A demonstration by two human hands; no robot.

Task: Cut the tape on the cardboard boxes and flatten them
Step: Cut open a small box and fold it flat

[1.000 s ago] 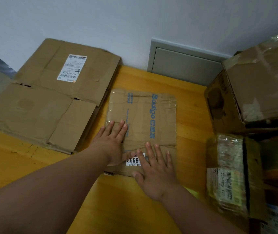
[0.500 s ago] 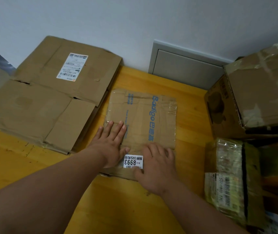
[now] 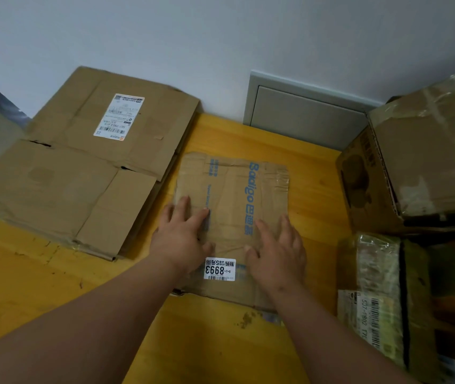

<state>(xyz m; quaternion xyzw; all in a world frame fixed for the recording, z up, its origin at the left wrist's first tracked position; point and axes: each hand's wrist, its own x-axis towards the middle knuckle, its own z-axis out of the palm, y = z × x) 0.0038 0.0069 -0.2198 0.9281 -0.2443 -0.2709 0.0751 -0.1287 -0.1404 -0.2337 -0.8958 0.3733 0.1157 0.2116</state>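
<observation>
A small flattened cardboard box (image 3: 232, 189) with blue print and a white "8993" sticker lies flat on the yellow wooden table (image 3: 54, 286). Both palms press down on its near half. My left hand (image 3: 182, 236) lies on its left side with fingers straight. My right hand (image 3: 279, 250) lies on its right side, fingers spread and pointing away from me. A larger flattened box (image 3: 77, 173) with a white shipping label lies to the left, its far part leaning against the wall.
Unflattened taped boxes stand at the right: a big brown one (image 3: 425, 162) at the back and a plastic-wrapped one (image 3: 378, 295) nearer me. A grey panel (image 3: 304, 115) sits in the wall behind the table.
My right hand slid from the box's near edge beside the sticker to farther up on its right side. The left hand stayed pressing on the left side.
</observation>
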